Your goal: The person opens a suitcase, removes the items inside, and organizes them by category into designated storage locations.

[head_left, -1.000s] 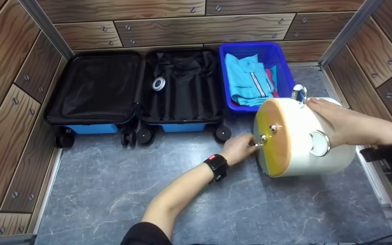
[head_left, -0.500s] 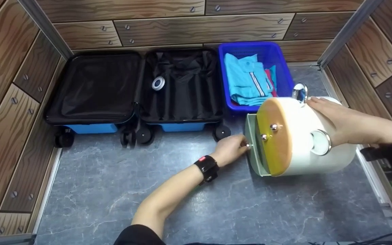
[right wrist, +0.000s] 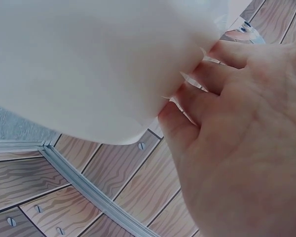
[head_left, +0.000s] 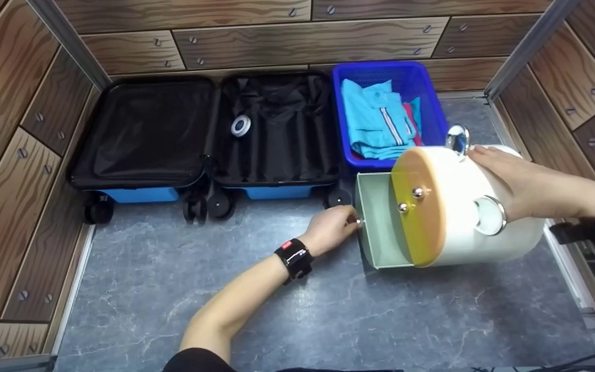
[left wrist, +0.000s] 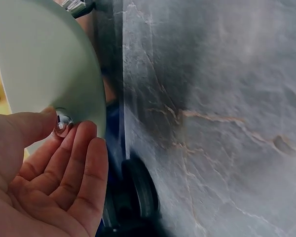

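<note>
A white rounded drawer box (head_left: 478, 250) with orange and yellow fronts and two silver rings stands on the floor at the right in the head view. Its pale green bottom drawer (head_left: 386, 232) is pulled out to the left, and its inside is bare. My left hand (head_left: 328, 230) pinches that drawer's small silver knob (left wrist: 64, 122) between thumb and fingers. On top of the box lies my right hand (head_left: 527, 183), fingers stretched over the white shell between the rings. In the right wrist view its fingertips (right wrist: 175, 116) press against the white surface.
An opened black-lined suitcase (head_left: 282, 139) lies behind and left, a round white-and-blue item (head_left: 240, 125) in one half. Its wheels (head_left: 338, 199) stick out near the drawer. A blue basket (head_left: 426, 77) with folded turquoise clothing (head_left: 375, 121) stands behind the box. Wood-patterned walls surround the floor.
My left hand has drawn the green drawer leftward by its knob, from closed to well out. The right hand has stayed in place on the box.
</note>
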`<move>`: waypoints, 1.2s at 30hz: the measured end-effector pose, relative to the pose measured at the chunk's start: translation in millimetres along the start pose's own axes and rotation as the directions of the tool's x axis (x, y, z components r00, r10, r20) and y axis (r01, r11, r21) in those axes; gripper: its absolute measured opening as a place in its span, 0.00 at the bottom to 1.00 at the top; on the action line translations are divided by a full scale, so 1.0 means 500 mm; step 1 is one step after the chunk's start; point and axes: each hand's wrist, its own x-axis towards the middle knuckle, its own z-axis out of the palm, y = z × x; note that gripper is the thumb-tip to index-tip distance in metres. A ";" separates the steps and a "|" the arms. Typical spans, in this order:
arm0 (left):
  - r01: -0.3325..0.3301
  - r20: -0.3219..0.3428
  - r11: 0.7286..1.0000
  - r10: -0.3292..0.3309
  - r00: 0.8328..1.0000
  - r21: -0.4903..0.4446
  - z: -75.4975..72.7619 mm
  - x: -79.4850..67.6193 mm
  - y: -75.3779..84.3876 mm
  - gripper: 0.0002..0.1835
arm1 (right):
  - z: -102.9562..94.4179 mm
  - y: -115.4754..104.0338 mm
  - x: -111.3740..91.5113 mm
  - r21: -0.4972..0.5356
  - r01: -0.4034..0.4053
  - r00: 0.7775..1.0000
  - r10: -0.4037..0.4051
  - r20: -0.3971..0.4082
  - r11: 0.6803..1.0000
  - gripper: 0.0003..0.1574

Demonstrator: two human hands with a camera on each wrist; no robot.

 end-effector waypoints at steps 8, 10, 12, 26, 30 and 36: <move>-0.012 -0.009 1.000 0.012 1.000 -0.004 -0.003 -0.008 -0.010 0.11 | 0.002 0.005 0.000 -0.035 0.044 0.999 -0.045 -0.025 0.998 0.79; -0.014 -0.011 1.000 0.014 1.000 -0.004 -0.003 -0.008 -0.013 0.11 | 0.003 0.005 0.002 -0.040 0.043 0.999 -0.044 -0.025 0.998 0.79; -0.014 -0.009 1.000 0.014 1.000 0.002 -0.004 -0.010 -0.016 0.12 | 0.002 0.004 0.002 -0.035 0.033 0.999 -0.034 -0.017 0.999 0.80; 0.023 -0.130 0.991 -0.006 0.992 0.132 -0.216 0.037 -0.051 0.20 | 0.000 0.005 0.004 -0.015 -0.011 1.000 0.011 0.007 1.000 0.84; 0.146 -0.183 0.974 -0.113 0.977 0.175 -0.304 0.076 -0.109 0.24 | 0.001 0.005 0.006 -0.027 -0.011 1.000 0.012 0.007 1.000 0.83; 0.341 -0.144 0.918 -0.317 0.938 0.201 -0.390 0.121 -0.205 0.33 | 0.001 0.004 0.004 -0.039 -0.008 1.000 0.009 0.007 0.999 0.82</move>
